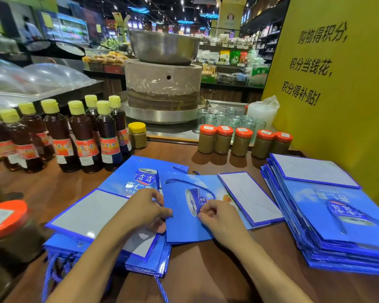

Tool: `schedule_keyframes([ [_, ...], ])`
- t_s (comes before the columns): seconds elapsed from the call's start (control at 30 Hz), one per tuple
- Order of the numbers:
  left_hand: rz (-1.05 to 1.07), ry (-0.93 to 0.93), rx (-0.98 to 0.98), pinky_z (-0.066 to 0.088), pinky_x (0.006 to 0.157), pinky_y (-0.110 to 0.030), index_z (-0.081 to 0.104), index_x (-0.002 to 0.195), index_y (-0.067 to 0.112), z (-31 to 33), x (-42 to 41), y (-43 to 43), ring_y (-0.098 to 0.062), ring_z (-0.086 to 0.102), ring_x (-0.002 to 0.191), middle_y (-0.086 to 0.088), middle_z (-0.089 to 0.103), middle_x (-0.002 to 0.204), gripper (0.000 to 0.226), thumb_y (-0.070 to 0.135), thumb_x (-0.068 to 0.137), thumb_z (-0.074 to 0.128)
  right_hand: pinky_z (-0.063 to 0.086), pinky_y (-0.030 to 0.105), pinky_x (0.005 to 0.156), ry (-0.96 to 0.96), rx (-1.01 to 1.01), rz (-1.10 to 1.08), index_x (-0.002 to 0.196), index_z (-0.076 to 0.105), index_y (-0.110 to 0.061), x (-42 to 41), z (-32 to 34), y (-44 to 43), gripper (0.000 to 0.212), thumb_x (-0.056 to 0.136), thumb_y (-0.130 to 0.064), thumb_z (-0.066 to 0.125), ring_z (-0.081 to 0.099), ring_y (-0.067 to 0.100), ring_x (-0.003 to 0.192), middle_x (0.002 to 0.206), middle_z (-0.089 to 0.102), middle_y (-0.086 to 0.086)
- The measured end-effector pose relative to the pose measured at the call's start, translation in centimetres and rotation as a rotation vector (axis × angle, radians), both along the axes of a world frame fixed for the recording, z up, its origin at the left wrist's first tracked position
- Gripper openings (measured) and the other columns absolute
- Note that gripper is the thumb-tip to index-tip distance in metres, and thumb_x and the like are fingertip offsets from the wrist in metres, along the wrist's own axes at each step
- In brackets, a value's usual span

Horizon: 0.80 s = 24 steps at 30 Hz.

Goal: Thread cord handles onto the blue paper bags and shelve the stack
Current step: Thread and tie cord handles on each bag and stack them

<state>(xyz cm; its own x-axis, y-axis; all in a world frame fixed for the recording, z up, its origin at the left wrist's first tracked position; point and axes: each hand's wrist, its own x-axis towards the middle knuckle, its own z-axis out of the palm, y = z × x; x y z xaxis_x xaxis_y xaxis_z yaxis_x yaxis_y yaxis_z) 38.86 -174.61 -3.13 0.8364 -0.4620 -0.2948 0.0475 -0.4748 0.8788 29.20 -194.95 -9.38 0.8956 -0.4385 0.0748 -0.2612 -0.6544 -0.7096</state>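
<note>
A flat blue paper bag (182,224) lies in the middle of the brown table, with a blue cord (185,183) looping over its printed face. My left hand (146,212) pinches the bag's left edge with curled fingers. My right hand (214,213) pinches the cord end on the bag's face. A stack of blue bags with cord handles (109,232) lies under my left forearm, cords (53,272) hanging off the near edge. A taller stack of bags (328,217) lies flat at the right.
Dark oil bottles with yellow caps (83,136) stand at the left back. Orange-lidded jars (241,142) line the back, and a big orange-lidded jar (8,228) stands near left. A stone mill (163,88) and a yellow sign (337,84) rise behind.
</note>
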Motion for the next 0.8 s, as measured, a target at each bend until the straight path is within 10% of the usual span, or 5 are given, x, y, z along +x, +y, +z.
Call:
schedule_keyframes([
  [0.4,-0.033,0.005,-0.078,0.065,0.068,-0.044,0.06,0.102,-0.006,-0.3,0.0,-0.2,-0.028,0.069,0.064,-0.022,0.071,0.076,0.008,-0.009,0.096,0.055,0.058,0.026,0.063,-0.264,0.561,0.025,0.085,0.077,-0.011,-0.9,1.4,2.1,0.005,0.089,-0.009,0.08,0.067,0.016,0.067,0.083,0.077,0.006],
  [0.8,-0.159,0.015,-0.09,0.065,0.071,-0.039,0.061,0.109,-0.002,-0.3,-0.2,0.4,-0.026,0.076,0.073,-0.02,0.074,0.092,0.029,-0.023,0.088,0.059,0.06,0.025,0.069,-0.235,0.487,0.078,0.09,0.078,-0.015,-0.4,0.0,4.1,0.003,0.092,-0.013,0.077,0.07,0.008,0.072,0.084,0.077,0.0],
])
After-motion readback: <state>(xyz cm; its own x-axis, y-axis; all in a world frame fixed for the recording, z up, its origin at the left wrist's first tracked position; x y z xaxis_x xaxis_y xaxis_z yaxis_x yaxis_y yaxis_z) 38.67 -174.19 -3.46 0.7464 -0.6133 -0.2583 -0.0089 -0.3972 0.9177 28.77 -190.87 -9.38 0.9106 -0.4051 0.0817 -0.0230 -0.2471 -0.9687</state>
